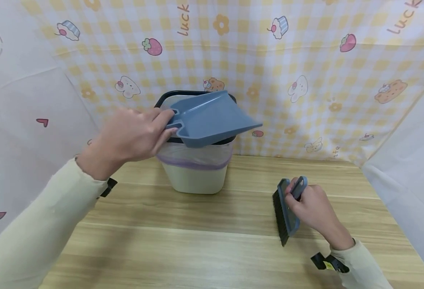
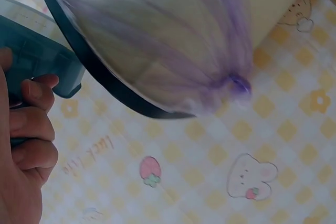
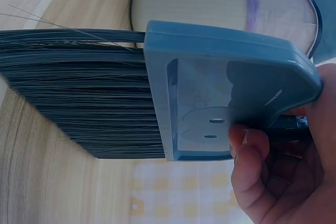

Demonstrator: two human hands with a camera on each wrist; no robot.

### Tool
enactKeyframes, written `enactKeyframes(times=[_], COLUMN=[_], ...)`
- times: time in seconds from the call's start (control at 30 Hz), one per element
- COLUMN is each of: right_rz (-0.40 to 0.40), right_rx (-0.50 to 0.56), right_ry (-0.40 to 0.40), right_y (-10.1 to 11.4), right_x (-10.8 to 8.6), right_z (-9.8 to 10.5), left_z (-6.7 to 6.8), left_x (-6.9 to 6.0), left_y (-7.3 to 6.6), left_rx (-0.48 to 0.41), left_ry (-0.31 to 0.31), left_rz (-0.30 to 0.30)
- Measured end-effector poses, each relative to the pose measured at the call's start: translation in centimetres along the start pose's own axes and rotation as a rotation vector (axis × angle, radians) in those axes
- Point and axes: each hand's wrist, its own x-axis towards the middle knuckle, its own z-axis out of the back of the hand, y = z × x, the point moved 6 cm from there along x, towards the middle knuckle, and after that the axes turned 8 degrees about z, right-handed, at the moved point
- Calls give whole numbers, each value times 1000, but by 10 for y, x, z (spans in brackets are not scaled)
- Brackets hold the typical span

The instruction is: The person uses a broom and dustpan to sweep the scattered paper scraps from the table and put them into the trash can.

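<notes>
A blue dustpan (image 1: 212, 118) lies tilted across the top of a cream trash bin (image 1: 197, 178), its wide lip toward the right. My left hand (image 1: 132, 134) grips its handle at the bin's left side; curled fingers (image 2: 34, 129) show in the left wrist view. The pan hides much of the bin's opening. On the right, my right hand (image 1: 311, 206) holds a blue hand brush (image 1: 289, 208) by its handle. Its dark bristles (image 3: 84, 93) point left, low over the wooden table. Whether they touch the wood I cannot tell.
A clear bag with a purple band (image 1: 193, 163) lines the bin under its black rim (image 1: 165, 97). Behind stands a yellow checked cloth (image 1: 269, 72), close to the bin. White cloth walls flank the wooden table (image 1: 197, 249) on both sides.
</notes>
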Motion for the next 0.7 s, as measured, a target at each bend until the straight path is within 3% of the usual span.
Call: enactKeyframes(times=[0.23,0.7], right_rz=[-5,-4], right_rx=[9,6], right_ry=[-3,6], right_y=[2,5], right_x=[1,0], right_z=[1,1], left_z=[2,-3], left_x=[3,-2], left_y=[-18,-54], left_rx=[-44,-165], left_ry=[33,-3], left_rz=[21,25])
